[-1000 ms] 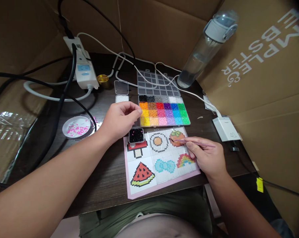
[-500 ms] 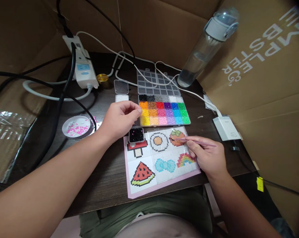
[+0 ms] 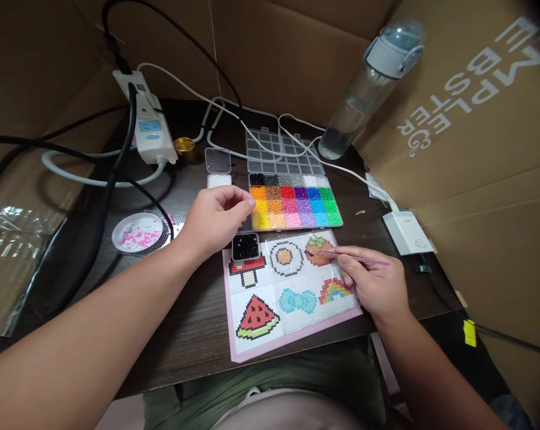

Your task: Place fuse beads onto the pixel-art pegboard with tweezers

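Note:
Pink tweezers (image 3: pixel 359 258) are gripped in my right hand (image 3: pixel 380 280), their tips over the orange fruit picture (image 3: pixel 319 252) under a clear pegboard (image 3: pixel 292 323). The pegboard covers part of a pattern sheet (image 3: pixel 245 349) with pixel pictures, among them an egg, a bow and a watermelon slice. My left hand (image 3: pixel 223 218) is pinched closed by the left edge of a box of coloured beads (image 3: pixel 295 203); whatever may be between its fingertips is hidden. Just below this hand, a small box of black beads (image 3: pixel 245 246) rests over the mushroom picture.
A white dish of pink and white beads (image 3: pixel 138 233) lies at left, with a power strip (image 3: pixel 151 122) and cables behind it. A small box of white beads (image 3: pixel 218 180) and a gold cup (image 3: pixel 186 148) stand further back. At right are a water bottle (image 3: pixel 368 89) and a white charger (image 3: pixel 407 232).
The view has shifted slightly. Both hands keep almost the same pose, and the tweezers stay over the orange fruit picture.

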Demonstrator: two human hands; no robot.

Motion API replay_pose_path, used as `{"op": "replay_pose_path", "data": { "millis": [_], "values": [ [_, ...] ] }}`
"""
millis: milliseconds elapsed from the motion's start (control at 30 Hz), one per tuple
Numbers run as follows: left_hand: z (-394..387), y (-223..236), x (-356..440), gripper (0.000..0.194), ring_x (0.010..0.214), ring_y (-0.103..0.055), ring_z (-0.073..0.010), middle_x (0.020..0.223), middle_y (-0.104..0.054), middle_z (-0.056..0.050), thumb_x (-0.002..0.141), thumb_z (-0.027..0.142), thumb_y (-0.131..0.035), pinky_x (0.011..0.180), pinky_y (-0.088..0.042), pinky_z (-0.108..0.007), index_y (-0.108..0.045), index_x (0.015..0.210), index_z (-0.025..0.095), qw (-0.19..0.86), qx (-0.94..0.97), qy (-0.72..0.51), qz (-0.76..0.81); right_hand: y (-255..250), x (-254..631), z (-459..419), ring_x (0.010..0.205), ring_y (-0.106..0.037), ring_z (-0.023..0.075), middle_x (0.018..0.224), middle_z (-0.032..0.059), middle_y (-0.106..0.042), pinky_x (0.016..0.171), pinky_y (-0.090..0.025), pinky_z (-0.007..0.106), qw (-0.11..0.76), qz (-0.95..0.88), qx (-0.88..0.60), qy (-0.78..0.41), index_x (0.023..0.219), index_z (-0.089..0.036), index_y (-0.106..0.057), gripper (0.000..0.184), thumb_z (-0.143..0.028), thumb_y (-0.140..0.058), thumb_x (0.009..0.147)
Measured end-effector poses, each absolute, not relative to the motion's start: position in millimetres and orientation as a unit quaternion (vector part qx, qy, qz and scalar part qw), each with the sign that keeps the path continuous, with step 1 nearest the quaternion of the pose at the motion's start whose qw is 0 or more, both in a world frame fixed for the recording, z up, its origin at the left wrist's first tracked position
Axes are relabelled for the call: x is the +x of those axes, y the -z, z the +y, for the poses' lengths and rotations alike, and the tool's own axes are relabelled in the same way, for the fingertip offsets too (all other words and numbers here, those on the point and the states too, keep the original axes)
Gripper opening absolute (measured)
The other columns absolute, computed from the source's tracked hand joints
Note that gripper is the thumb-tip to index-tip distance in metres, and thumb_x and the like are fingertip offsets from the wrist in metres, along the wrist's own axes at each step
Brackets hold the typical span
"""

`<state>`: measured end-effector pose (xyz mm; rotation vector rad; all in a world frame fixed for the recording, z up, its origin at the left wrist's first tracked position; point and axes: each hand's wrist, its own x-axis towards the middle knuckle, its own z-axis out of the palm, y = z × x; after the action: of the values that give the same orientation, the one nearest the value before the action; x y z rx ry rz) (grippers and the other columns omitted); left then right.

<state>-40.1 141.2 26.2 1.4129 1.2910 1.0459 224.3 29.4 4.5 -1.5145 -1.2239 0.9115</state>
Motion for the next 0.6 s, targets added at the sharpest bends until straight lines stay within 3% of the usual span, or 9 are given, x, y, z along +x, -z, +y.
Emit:
{"op": "replay_pose_path", "data": {
  "millis": [600],
  "values": [
    [139.2, -29.9, -40.9, 0.010, 0.061, -0.056, -0.0111, 0.071, -0.066, 0.000, 0.076, 0.029, -0.070, 0.057, -0.046, -0.023, -0.071, 0.075, 0.019, 0.462, 0.570, -0.414, 0.539, 0.8, 227.3, 28.1, 0.044, -0.049, 0.0101, 0.051, -0.0012, -0.059, 0.042, -0.040, 0.024, 0.507, -0.518, -0.590, -0.356, 0.097, -0.018, -0.081, 0.019, -0.032, -0.072, 0.087]
  ]
}}
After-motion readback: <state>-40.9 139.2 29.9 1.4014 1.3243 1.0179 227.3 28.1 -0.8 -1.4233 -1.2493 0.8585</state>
